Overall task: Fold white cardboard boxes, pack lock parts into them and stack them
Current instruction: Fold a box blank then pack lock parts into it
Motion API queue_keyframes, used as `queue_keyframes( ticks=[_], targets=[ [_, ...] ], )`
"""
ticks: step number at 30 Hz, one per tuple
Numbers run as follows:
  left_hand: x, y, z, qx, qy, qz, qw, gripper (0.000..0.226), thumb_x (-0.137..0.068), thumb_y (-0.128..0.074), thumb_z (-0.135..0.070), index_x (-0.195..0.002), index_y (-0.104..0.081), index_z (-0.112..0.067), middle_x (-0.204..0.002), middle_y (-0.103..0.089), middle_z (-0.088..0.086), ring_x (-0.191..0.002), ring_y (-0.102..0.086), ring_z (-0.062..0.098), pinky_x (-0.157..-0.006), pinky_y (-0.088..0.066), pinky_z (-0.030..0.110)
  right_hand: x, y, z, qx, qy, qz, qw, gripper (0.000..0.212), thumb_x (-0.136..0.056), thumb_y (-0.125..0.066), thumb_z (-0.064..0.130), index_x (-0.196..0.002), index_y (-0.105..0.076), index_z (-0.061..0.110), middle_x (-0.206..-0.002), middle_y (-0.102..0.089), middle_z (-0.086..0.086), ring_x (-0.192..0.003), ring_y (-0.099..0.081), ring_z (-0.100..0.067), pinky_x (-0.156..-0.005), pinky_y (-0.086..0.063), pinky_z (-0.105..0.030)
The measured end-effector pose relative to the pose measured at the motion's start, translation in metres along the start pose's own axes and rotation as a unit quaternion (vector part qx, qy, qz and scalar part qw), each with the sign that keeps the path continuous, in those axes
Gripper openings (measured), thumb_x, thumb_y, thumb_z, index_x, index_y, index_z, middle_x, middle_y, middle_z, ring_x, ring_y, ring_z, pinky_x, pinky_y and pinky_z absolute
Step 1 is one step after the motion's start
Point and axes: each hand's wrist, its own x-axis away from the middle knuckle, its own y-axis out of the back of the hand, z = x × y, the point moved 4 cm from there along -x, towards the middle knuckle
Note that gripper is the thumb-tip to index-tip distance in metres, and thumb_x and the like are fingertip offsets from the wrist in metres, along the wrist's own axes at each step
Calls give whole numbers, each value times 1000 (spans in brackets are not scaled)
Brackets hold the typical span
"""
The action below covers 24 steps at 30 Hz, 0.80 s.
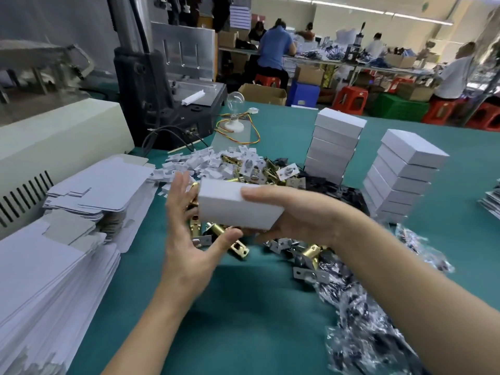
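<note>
My right hand (297,212) grips a closed white cardboard box (235,203) from the right, thumb on top and fingers underneath, held above the green table (243,307). My left hand (186,228) is open just left of the box, fingers straight beside its left end, thumb reaching under it. Below the box lies a pile of brass lock latches (232,239) and silver plates (308,269). Two stacks of finished white boxes (335,144) (397,177) stand behind to the right. Flat unfolded box blanks (100,190) are piled at the left.
Small white plastic pieces (194,163) lie heaped behind the latches. Clear bags of dark parts (365,320) spread along the right. A cream machine (54,131), a black press (151,85) and a light bulb (235,104) with wires stand at the back left. People work at far tables.
</note>
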Motion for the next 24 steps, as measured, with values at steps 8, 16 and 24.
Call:
queue_keyframes(
  ticks=[8, 16, 24],
  targets=[
    [10, -7, -2, 14, 10, 5, 1000, 57, -86, -69, -66, -138, -46, -59, -140, -56, -20, -125, -60, 14, -99, -52, 23, 4, -31, -38, -270, 31, -251, 929, 65, -88, -54, 75, -103, -70, 14, -91, -69, -6, -80, -63, -23, -75, -48, -33],
    [13, -11, -2, 10, -14, 2, 1000, 72, -84, -73, -69, -145, -37, -55, -151, -50, -2, -135, -55, 25, -109, -50, 45, 6, -40, -23, -286, 47, -328, 899, 62, -92, -43, 78, -93, -68, 21, -92, -66, -3, -82, -62, -21, -71, -47, -33],
    [4, -2, 23, 120, 158, -97, 975, 72, -82, -77, -57, -142, -51, -29, -124, -70, -22, -114, -64, -7, -104, -53, 27, -1, -47, -11, -70, 87, -217, 970, 44, -106, -40, 53, -118, -68, 21, -107, -72, -2, -96, -58, -17, -98, -47, -39]
  ],
)
